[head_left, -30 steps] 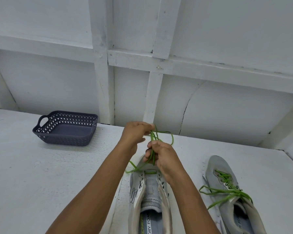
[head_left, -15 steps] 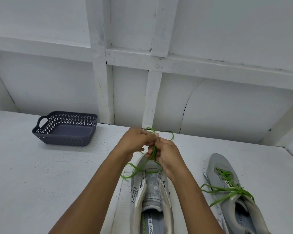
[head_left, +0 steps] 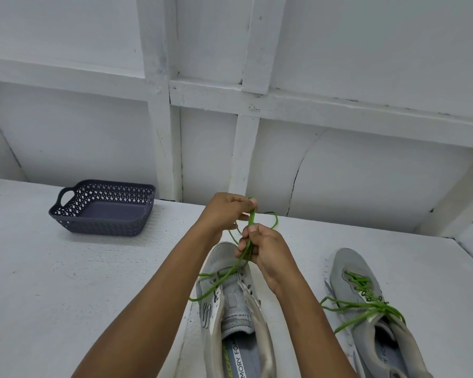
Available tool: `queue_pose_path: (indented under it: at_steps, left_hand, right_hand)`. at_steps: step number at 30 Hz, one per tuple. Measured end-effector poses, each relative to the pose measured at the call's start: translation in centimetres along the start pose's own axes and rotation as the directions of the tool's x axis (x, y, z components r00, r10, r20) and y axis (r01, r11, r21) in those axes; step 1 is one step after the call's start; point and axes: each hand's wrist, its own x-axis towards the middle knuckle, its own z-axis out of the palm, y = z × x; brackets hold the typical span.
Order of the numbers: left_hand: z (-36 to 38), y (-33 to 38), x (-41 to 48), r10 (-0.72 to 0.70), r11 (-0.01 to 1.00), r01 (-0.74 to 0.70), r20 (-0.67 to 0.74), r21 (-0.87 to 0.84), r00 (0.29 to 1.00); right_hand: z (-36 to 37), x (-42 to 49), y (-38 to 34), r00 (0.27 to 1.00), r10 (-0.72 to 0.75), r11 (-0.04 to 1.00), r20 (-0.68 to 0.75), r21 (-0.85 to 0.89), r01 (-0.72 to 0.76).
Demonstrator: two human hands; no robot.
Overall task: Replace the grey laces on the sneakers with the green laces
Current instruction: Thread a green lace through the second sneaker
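Two grey sneakers stand on the white surface, toes pointing away from me. The left sneaker (head_left: 231, 304) lies under my hands with its tongue bare. A green lace (head_left: 246, 245) rises from its lowest eyelets, both strands drawn up together. My right hand (head_left: 265, 249) grips those strands just above the toe. Higher up, my left hand (head_left: 225, 211) pinches the lace near its top end, and a loop hangs to the right. The right sneaker (head_left: 366, 304) is threaded with a green lace (head_left: 366, 298) whose loose ends trail over its side.
A dark blue perforated basket (head_left: 104, 208) with a handle stands at the back left, and I see nothing in it. A white panelled wall (head_left: 339, 173) rises right behind the surface. No grey laces are in view.
My hands drew together half a second ago and have parted again. The left hand has lifted the lace end while the right slid lower along the strands.
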Motion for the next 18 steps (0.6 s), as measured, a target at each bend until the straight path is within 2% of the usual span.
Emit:
queue_pose_path:
  at_steps: [5,13,18]
  left_hand:
    - [-2.9,-3.7,-0.7,-0.091,0.982,0.079,0.062,0.172,0.994]
    - [-4.9,-6.0,-1.8,-0.263,0.860,0.161,0.151,0.484,0.953]
    - [-3.3,-6.8,-1.8,-0.147,0.887,0.065,0.146,0.457,0.978]
  right_hand:
    - [-0.1,-0.1,-0.1,1.000,-0.002,1.000,-0.008,0.003,0.002]
    - [0.6,0.0,-0.6,1.000,0.007,1.000,-0.011,-0.013,-0.007]
    - [0.6,-0.1,-1.0,1.000,-0.004,0.999,-0.029,-0.044,0.002]
